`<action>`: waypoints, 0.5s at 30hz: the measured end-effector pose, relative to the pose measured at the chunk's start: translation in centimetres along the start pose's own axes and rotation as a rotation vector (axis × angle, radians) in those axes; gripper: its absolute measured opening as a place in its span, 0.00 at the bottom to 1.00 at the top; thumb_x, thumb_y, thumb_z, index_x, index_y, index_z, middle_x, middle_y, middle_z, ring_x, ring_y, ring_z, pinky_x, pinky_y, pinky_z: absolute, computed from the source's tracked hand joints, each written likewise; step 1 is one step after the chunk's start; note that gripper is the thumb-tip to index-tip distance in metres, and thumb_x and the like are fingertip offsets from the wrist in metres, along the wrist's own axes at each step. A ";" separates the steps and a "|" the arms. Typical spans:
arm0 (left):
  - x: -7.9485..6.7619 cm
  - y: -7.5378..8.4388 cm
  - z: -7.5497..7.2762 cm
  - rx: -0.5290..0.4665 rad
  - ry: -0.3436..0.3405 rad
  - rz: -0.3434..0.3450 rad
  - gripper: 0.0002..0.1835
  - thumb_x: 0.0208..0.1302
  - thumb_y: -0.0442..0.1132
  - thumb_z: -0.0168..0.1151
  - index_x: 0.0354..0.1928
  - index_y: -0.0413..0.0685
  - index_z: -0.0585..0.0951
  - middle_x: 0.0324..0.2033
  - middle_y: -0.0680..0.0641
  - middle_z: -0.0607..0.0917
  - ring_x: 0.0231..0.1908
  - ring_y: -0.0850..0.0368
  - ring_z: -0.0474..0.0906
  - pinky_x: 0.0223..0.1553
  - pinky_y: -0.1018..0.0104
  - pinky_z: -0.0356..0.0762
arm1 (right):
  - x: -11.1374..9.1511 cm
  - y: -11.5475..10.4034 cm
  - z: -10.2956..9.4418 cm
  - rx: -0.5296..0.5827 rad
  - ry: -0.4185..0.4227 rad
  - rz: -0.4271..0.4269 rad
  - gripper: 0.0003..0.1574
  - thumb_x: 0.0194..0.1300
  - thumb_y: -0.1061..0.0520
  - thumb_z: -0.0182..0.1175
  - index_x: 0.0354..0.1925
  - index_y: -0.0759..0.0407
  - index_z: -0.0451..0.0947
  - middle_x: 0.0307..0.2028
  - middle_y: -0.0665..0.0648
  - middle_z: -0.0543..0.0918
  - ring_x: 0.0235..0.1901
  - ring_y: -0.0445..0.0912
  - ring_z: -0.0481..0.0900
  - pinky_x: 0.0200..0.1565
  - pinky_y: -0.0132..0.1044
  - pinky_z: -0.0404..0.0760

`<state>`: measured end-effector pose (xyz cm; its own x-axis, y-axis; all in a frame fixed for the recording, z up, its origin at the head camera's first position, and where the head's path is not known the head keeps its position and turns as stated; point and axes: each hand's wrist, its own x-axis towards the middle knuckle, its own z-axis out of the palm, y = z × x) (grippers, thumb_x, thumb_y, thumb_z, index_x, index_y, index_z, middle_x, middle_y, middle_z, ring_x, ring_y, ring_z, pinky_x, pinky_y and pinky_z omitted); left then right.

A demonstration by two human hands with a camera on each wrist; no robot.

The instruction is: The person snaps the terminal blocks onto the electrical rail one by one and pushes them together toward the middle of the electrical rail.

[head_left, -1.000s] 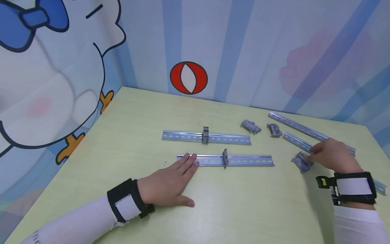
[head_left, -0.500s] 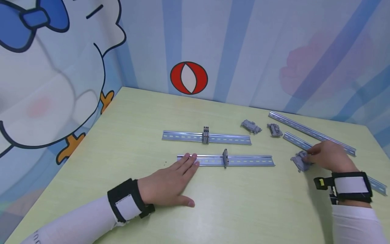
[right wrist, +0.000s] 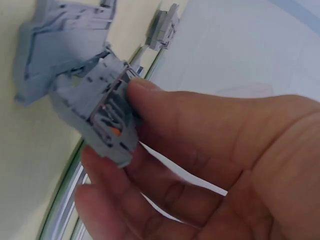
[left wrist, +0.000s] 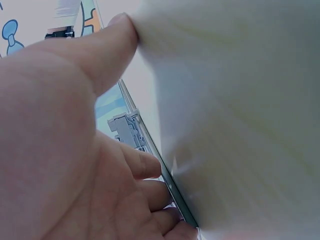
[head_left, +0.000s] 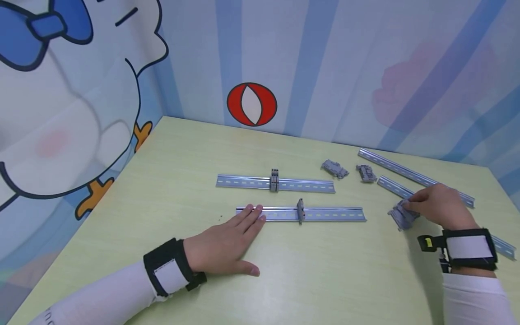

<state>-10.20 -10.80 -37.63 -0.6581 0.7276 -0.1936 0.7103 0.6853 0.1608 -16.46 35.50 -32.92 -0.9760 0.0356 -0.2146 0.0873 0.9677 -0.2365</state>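
Note:
My left hand [head_left: 225, 246] lies flat on the table, its straight fingertips resting on the left end of the nearer slotted metal DIN rail [head_left: 337, 214]. One grey terminal block [head_left: 300, 211] stands upright across that rail near its middle; in the left wrist view the terminal block [left wrist: 126, 131] shows beyond the fingers. At the right, my right hand [head_left: 443, 207] pinches a grey terminal block [right wrist: 97, 100] between thumb and fingers. Its metal insides and a small orange spot face the right wrist camera. A second grey block [right wrist: 65, 42] overlaps it there.
Behind lies another DIN rail [head_left: 243, 181] with terminal blocks [head_left: 274, 180] clipped on side by side. Loose grey blocks sit at the back [head_left: 335, 168] and beside it [head_left: 366, 173]. More rails [head_left: 398, 168] lie slanted at the right, one partly under the right hand. A printed wall [head_left: 308, 67] borders the table.
My right hand has shifted slightly left, and the grey blocks at its fingertips have turned and moved a little. The left hand stays in place on the rail.

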 end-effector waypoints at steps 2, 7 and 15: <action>0.0 0.0 0.0 0.002 0.001 0.005 0.57 0.60 0.71 0.53 0.77 0.40 0.47 0.78 0.39 0.43 0.77 0.42 0.37 0.75 0.54 0.54 | -0.2 -0.2 -0.2 0.014 -0.012 0.005 0.25 0.64 0.53 0.64 0.48 0.74 0.83 0.40 0.74 0.87 0.33 0.58 0.85 0.27 0.44 0.80; 0.0 0.0 0.0 0.007 0.002 0.008 0.57 0.60 0.72 0.53 0.77 0.40 0.47 0.78 0.38 0.43 0.77 0.42 0.37 0.75 0.54 0.53 | -0.6 -0.8 -0.4 0.041 0.005 -0.021 0.22 0.63 0.54 0.65 0.46 0.73 0.85 0.34 0.69 0.90 0.25 0.50 0.86 0.25 0.42 0.81; 0.0 0.0 -0.1 0.002 -0.003 0.005 0.57 0.60 0.71 0.54 0.77 0.39 0.47 0.78 0.38 0.43 0.77 0.42 0.37 0.75 0.54 0.52 | -1.4 -2.6 -0.7 0.078 0.009 -0.059 0.19 0.60 0.56 0.66 0.41 0.73 0.85 0.26 0.63 0.90 0.23 0.48 0.88 0.25 0.44 0.84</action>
<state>-10.18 -10.80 -37.51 -0.6539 0.7308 -0.1959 0.7139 0.6817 0.1601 -15.49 33.16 -31.33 -0.9817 -0.0179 -0.1897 0.0448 0.9460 -0.3211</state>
